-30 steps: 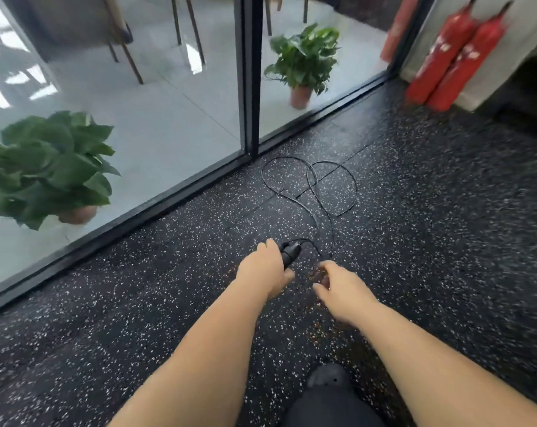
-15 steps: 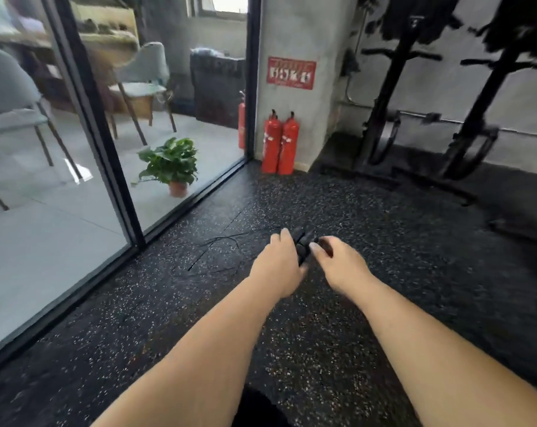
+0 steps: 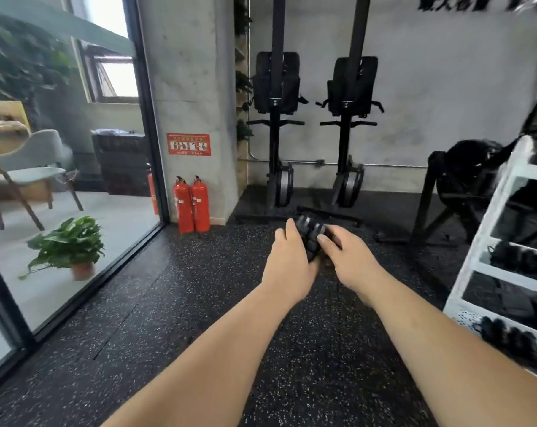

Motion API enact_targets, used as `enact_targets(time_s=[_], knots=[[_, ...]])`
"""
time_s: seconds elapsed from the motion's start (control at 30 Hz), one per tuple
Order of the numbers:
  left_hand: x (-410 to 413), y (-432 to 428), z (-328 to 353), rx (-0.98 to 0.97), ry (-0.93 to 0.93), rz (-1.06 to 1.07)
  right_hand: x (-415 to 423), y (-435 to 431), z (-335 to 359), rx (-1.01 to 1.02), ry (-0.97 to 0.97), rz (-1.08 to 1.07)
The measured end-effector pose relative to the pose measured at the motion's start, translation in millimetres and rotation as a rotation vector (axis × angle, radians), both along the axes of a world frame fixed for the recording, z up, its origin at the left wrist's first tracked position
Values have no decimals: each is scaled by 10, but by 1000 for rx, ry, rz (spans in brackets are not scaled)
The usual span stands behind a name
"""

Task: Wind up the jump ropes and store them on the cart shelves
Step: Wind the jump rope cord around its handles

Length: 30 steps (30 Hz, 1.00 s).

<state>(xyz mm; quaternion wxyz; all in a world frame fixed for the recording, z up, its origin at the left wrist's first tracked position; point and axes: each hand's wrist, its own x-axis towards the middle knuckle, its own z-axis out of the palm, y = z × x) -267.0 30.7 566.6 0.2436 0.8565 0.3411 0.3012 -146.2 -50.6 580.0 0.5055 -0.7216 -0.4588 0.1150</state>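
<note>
Rope handles (image 3: 309,235) sit between both hands: left hand (image 3: 288,266) grips them, right hand (image 3: 347,260) pinches them.

Head: worn on your head, looking forward and slightly down.
Faces: wall (image 3: 446,87) ahead, glass (image 3: 60,272) on your left, cart (image 3: 480,241) at your right edge.
Nearness: left hand (image 3: 287,263) and right hand (image 3: 350,260) close, mid-frame; floor (image 3: 168,303) below.

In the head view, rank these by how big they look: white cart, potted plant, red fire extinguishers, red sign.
1. white cart, though near and cropped
2. potted plant
3. red fire extinguishers, as a pair
4. red sign
</note>
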Motion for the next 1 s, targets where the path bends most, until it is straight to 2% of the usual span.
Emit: enact_targets(time_s=[0.23, 0.7, 0.87, 1.0], knots=[[465, -395, -87, -45, -56, -55, 324, -506, -60, 70, -3, -79], [650, -300, -1026, -96, 48, -30, 628, -375, -1114, -122, -3, -76], [610, -149, -1419, -58, 199, 9, 592, -188, -1563, -187, 104, -47], [640, 14, -1554, -87, 189, 32, 614, 26, -1681, -182, 192, -62]])
